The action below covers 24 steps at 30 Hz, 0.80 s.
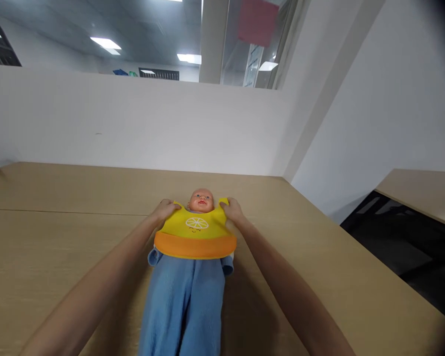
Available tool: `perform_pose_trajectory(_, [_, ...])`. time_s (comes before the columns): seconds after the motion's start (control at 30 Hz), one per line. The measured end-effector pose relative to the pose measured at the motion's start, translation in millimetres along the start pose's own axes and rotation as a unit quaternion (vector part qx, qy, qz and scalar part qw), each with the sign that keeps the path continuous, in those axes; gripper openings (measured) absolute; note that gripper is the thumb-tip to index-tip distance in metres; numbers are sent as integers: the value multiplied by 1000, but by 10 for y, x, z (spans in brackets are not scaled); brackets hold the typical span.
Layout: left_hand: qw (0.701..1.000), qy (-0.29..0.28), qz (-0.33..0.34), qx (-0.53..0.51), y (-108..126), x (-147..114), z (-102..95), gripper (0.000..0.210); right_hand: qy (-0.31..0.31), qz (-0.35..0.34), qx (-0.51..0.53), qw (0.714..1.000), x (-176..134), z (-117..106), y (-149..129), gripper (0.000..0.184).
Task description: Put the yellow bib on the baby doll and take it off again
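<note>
A baby doll (201, 197) in blue clothes (183, 301) lies face up, its head pointing away from me. Over its chest is a yellow bib (174, 223) with a white citrus slice print and an orange pocket (195, 246) along the bottom. My left hand (166, 209) is closed on the bib's upper left strap, beside the doll's head. On the other side, my right hand (233, 209) pinches the upper right strap, whose yellow end shows above the fingers. The doll's upper body is hidden under the bib.
The doll lies on a wood-coloured table (59, 252) with a seam across its left part. Behind it stands a white wall (141, 128) with a window above. At the right are another white wall (374, 99) and a second wooden surface (422, 190) with a dark space below.
</note>
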<state>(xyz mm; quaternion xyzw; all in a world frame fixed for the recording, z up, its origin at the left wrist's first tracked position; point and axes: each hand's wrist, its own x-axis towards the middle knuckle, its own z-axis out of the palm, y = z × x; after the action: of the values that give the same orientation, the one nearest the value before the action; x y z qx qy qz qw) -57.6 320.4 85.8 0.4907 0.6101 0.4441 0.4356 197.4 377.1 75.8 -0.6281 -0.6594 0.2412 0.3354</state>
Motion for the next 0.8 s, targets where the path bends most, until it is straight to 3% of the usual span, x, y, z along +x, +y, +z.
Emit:
perform_pose_trajectory(0.3, [986,-53,-73,-138,-212,275,192,12,-31,27,-27,999,175,341,224,13])
perform_pose_trajectory(0.47, [950,-133,-141,-245,-353,371,252,22,-39,4,4,999,205,406,265,15])
perform_pose_trajectory(0.67, [947,-137,-96,-274,-468,401,193,18,-42,-25,54,997,194,476,269,13])
perform_pose_trajectory(0.8, [937,-154,-91,-300,-509,433,161,14,-33,-27,149,988,193,503,254,17])
